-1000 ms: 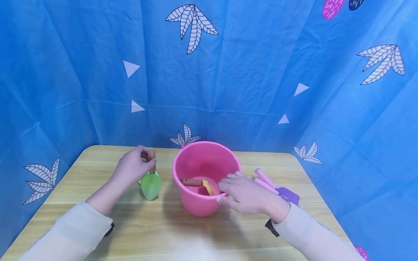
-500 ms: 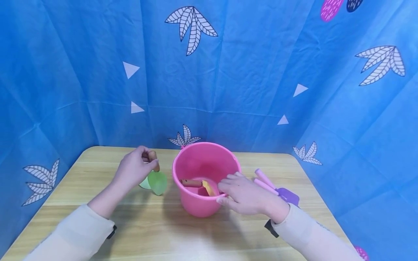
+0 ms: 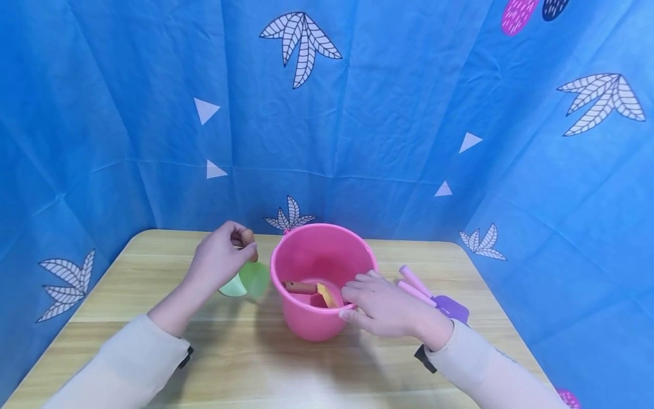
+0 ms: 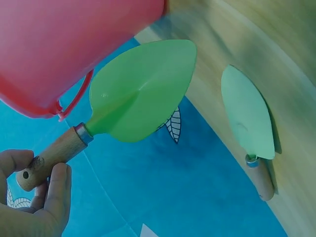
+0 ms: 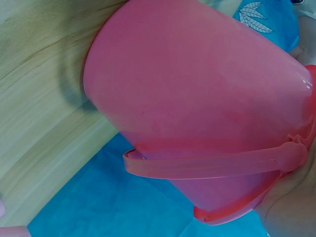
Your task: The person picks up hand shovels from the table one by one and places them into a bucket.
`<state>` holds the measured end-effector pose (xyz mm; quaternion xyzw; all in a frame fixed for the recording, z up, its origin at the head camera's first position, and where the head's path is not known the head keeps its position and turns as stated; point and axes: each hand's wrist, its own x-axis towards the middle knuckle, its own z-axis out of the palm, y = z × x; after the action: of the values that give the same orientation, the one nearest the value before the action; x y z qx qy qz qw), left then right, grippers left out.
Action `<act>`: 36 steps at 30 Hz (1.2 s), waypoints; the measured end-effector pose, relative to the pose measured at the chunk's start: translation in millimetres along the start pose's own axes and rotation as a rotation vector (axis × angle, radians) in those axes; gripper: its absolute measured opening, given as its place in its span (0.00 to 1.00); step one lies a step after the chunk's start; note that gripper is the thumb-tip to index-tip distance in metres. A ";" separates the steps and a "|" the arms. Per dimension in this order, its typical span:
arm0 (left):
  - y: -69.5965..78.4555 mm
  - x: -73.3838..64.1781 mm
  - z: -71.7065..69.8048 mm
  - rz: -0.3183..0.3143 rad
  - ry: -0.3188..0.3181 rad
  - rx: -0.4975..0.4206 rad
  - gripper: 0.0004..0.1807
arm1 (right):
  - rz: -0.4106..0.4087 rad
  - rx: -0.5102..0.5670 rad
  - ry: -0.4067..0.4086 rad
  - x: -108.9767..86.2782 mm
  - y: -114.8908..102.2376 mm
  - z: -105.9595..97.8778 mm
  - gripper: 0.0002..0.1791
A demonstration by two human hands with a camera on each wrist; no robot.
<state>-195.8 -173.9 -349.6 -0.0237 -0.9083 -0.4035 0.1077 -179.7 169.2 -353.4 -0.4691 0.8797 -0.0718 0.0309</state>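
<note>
My left hand pinches the wooden handle of a green garden trowel near its end. The trowel hangs above the table, left of a pink bucket, with its blade pointing down. A second, paler green trowel lies on the table beneath my left hand. My right hand holds the bucket's near right rim, with its fingers over the edge and the thumb outside. Inside the bucket rests a tool with a brown handle and a yellow head, partly hidden by the rim.
A purple toy shovel and pink handles lie right of the bucket, partly behind my right forearm. The bucket's carrying handle hangs down its side. A blue patterned cloth encloses the wooden table.
My left hand has moved right and slightly up with the green trowel, bringing it closer to the bucket. More of the paler trowel shows now. My right hand stays on the rim.
</note>
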 end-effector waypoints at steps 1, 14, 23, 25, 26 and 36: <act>1.2 0.4 0.1 0.002 0.002 -0.003 0.11 | 0.000 0.001 0.000 0.0 0.0 0.0 0.16; 15.7 5.2 -4.6 0.039 0.018 0.017 0.11 | -0.001 0.010 0.005 -0.2 0.3 0.8 0.16; 34.1 9.4 -15.5 0.064 0.037 0.041 0.10 | 0.004 0.011 0.001 0.8 -0.5 -0.1 0.13; 36.1 9.5 -17.7 0.061 0.036 0.043 0.10 | 0.003 0.010 0.001 1.3 -1.1 -0.4 0.13; 36.9 9.7 -18.8 0.060 0.036 0.042 0.10 | 0.005 0.014 0.002 1.6 -1.4 -0.6 0.13; 48.0 10.0 -31.9 0.082 0.052 0.040 0.11 | 0.022 0.040 -0.004 2.5 -3.1 -1.0 0.13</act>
<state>-193.6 -165.5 -291.8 -0.0483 -0.9113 -0.3811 0.1483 -178.7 165.6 -351.9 -0.4587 0.8832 -0.0882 0.0428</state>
